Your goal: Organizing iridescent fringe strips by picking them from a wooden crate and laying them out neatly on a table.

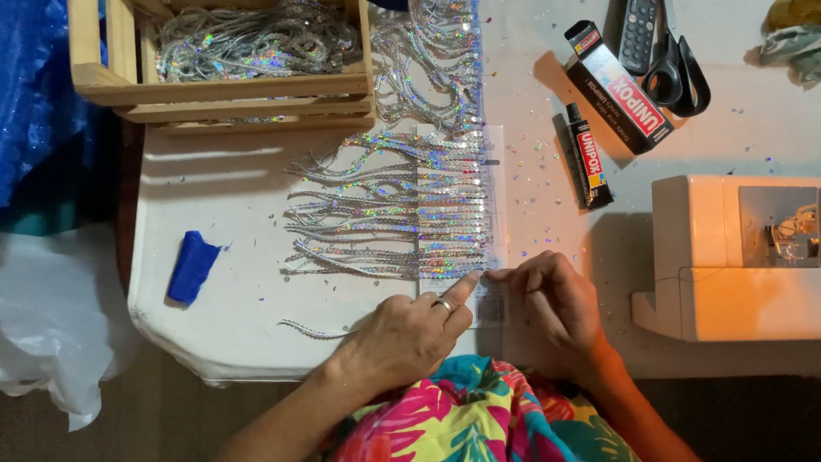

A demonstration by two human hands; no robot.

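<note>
Rows of silver holographic sequin strands [402,205] lie side by side on a white table [214,316], their right ends lined up on a pale strip of paper [492,304]. My left hand [410,334], a ring on one finger, presses its index fingertip onto the lowest strand's right end. My right hand [552,308] rests just beside it, fingertips pinching or pressing the same strand end. One loose strand [312,331] lies near my left wrist. Neither hand lifts anything.
A wooden crate [222,90] with more sequin strands stands at the back left. A glue tube [588,158], its box [620,85], scissors [680,73] and a remote [637,34] lie at the back right. A sewing machine [727,257] stands right. A blue roll [192,267] lies left.
</note>
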